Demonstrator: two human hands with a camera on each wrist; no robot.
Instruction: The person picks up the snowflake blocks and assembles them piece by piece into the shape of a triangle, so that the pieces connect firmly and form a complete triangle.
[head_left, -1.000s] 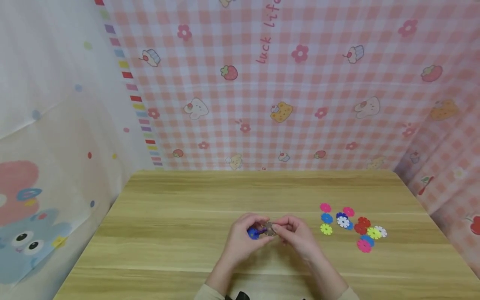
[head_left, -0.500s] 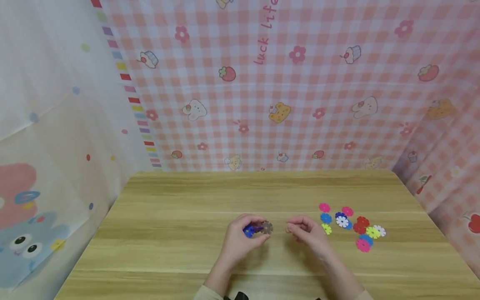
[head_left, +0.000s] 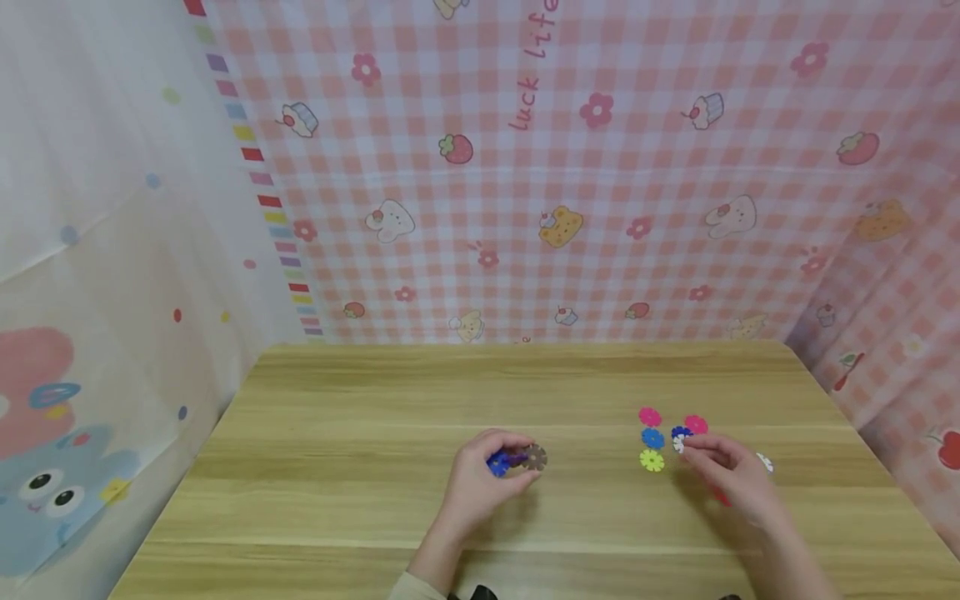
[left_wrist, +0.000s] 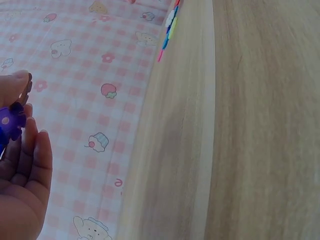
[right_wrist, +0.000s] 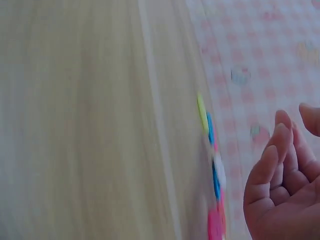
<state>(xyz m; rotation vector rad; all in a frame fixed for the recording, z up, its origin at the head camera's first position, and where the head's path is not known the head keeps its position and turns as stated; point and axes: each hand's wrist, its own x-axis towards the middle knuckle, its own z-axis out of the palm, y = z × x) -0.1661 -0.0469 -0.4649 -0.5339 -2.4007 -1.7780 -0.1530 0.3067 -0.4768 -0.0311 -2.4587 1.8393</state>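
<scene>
My left hand (head_left: 480, 483) holds a small joined piece of notched, flower-shaped plastic discs: a brown disc (head_left: 535, 457), a purple disc (left_wrist: 15, 120) and a blue disc (head_left: 497, 464). Thumb and fingertips pinch it above the table. Over the loose discs at the right is my right hand (head_left: 741, 483), its fingertips at a white disc (head_left: 678, 444) in the head view. In the right wrist view the thumb stands apart from the loosely bent fingers (right_wrist: 277, 150), with nothing between them. Part of the pile is hidden beneath this hand.
Left of my right hand lie a pink disc (head_left: 650, 417), a light blue disc (head_left: 652, 438) and a yellow disc (head_left: 652, 460). Another pink disc (head_left: 697, 424) lies behind the white one. The wooden table (head_left: 337, 467) meets a checked cloth (head_left: 480, 192) at the back.
My right hand has let go of the brown disc and moved right, over the loose discs. My left hand has shifted slightly left, still holding the joined piece.
</scene>
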